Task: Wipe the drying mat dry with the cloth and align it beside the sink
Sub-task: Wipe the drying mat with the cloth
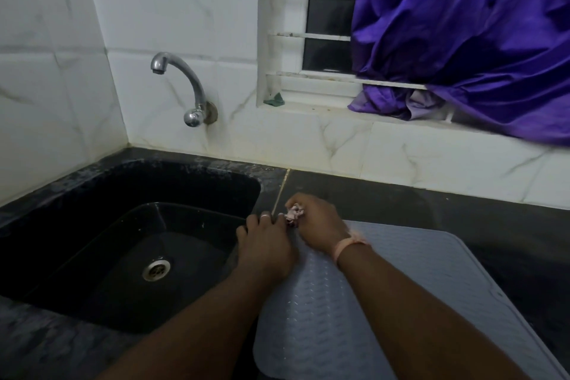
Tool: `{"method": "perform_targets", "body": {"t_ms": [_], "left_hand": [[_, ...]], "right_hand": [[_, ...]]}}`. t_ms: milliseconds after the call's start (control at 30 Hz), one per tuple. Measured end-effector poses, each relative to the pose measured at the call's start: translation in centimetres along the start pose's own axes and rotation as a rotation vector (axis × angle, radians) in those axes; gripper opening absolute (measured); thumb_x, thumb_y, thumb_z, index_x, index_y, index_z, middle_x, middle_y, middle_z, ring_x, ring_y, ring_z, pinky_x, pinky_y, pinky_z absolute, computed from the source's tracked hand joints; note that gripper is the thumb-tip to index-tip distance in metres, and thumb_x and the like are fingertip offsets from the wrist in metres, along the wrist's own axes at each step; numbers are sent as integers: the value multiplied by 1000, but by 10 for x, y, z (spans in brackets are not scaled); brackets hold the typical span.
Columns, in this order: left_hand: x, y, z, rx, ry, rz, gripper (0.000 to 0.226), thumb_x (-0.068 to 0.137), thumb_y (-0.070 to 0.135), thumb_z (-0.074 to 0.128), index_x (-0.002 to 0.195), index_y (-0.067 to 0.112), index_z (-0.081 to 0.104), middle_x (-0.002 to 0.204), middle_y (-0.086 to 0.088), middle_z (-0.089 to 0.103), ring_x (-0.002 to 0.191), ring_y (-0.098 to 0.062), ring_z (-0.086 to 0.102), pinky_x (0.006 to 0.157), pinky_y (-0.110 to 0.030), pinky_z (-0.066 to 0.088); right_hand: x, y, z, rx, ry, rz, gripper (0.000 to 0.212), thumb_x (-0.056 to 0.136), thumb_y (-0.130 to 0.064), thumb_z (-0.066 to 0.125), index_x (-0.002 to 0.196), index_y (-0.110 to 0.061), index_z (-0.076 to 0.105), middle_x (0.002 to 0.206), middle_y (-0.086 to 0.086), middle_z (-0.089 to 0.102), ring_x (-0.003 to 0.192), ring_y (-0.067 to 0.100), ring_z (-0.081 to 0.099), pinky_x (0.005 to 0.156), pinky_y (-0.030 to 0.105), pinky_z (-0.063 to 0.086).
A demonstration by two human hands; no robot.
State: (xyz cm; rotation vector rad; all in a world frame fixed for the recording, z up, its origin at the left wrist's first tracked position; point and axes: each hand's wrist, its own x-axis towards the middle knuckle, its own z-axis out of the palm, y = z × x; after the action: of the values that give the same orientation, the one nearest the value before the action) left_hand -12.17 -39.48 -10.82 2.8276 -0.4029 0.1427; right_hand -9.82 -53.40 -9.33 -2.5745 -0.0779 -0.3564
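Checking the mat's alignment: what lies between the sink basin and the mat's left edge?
Head view: the left hand covers that gap; nothing else shows between sink and mat.

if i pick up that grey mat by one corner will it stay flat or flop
Probably flop: the mat looks thin and rubbery, lying flush on the counter. Its bumpy surface likely grips rather than slides. Likely light for its size.

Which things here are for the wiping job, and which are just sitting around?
For the job:
- grey bumpy rubber drying mat
- small crumpled pinkish cloth, gripped in the right hand
- left hand, at the mat's corner
- black stone sink

Just there:
- purple curtain
- curved metal tap
- small green scrap on the windowsill
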Motion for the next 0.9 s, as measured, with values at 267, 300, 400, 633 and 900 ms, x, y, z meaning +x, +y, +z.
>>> {"method": "perform_targets", "body": {"t_ms": [267, 300, 400, 633, 900], "left_hand": [[21, 2, 24, 41, 179, -54, 36, 97, 35, 40, 131, 34, 53, 133, -5, 46, 116, -29, 39, 96, -48, 33], [21, 1, 24, 59, 193, -62, 36, 96, 37, 41, 130, 35, 53, 132, -5, 47, 115, -29, 39, 94, -48, 33], [21, 4, 27, 99, 221, -79, 35, 93, 43, 45, 125, 35, 56, 130, -5, 49, 112, -29, 39, 90, -47, 31], [19, 7, 27, 216, 266, -82, 39, 92, 39, 38, 126, 34, 57, 129, -8, 50, 110, -29, 39, 87, -46, 29], [20, 6, 29, 158, 276, -85, 44, 94, 28, 38, 134, 33, 55, 133, -10, 48, 110, -30, 37, 88, -47, 23]], "right_hand": [[10, 7, 4, -75, -113, -95, 37, 66, -35, 50, 102, -28, 55, 107, -1, 69, 100, 36, 60, 87, 44, 50], [12, 7, 4, -97, -124, -112, 34, 68, -35, 52, 101, -27, 55, 106, 0, 68, 99, 36, 59, 86, 43, 50], [15, 8, 8, -259, -121, -162, 26, 79, -29, 62, 104, -28, 53, 112, 3, 64, 101, 37, 58, 83, 41, 44], [15, 8, 4, -526, -104, -183, 36, 89, -32, 59, 123, -23, 50, 124, 9, 62, 110, 38, 57, 92, 46, 42], [-14, 65, -49, -538, -121, 26, 31, 83, -15, 62, 111, -24, 53, 112, 6, 67, 102, 32, 62, 91, 42, 48]]}}
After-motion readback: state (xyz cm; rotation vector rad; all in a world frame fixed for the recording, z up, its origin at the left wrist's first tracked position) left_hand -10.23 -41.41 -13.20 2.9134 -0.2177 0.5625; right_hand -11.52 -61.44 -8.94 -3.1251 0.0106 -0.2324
